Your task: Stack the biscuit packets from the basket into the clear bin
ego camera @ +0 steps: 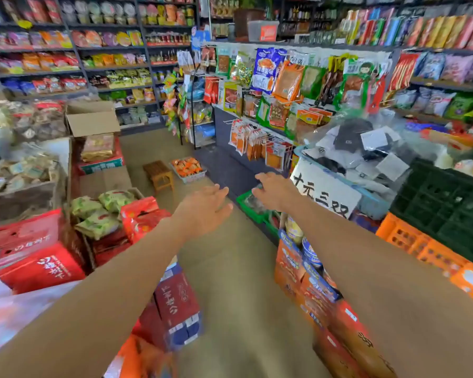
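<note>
- The tan floor aisle (230,268) runs from near to far between stacked goods. Judging by the reach of both arms, the step in hand is the walk up to the basket, so nothing is picked yet.
- The white slatted basket (195,179) sits on the floor at the far end of the aisle, left of centre. The orange biscuit packets (187,166) are heaped inside it.
- A clear lidded plastic box (262,30) stands high on the far rack. It may be the clear bin, but I cannot tell.
- The left hand (205,211) is spread and relaxed, palm inward, holding nothing.
- The right hand (273,190) reaches forward with loose fingers, empty as far as the blur lets me see.
- To do this well, get close and crouch before grasping. Then take the packets flat, a few at a time, so they stack evenly.
- The dark green lattice crate (443,203) and the orange lattice crates (421,241) crowd the right side.
- The red gift cartons (38,257) and a dark red box (175,304) narrow the near left.
- Orange and blue boxes (306,271) jut into the near right.
- A low bright green crate (250,207) lies just under the right hand and is a likely thing to trip on.
- A white handwritten sign (325,192) leans to the right of that hand.
- A small brown wooden stool (159,173) stands just left of the basket and limits the room to kneel there.
</note>
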Available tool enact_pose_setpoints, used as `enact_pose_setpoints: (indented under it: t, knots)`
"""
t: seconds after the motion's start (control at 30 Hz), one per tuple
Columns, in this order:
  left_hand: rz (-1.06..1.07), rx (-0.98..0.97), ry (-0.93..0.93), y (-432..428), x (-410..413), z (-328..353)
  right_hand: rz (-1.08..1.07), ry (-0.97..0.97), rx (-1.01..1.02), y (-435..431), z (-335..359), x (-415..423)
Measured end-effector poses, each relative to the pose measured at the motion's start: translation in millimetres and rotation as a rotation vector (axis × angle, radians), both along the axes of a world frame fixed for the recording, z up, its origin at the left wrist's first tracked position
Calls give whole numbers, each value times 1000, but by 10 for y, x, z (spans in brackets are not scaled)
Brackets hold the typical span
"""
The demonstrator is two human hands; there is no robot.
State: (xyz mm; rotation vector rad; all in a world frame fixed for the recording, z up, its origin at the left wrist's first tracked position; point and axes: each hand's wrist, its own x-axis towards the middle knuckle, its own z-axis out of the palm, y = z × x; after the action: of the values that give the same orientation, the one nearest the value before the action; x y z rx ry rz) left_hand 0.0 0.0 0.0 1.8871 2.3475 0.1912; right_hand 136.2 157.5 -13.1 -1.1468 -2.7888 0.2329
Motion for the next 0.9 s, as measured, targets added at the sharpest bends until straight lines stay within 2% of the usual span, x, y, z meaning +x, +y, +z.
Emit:
enact_pose_setpoints:
  t: [0.53,0.9]
  knots:
    - [167,-158,-50,2045,-840,-633,124,-155,-91,2177,-774,-1083]
    - [171,-185,-82,3260,-2089,-815,127,-206,-142,3445,-916,-2297]
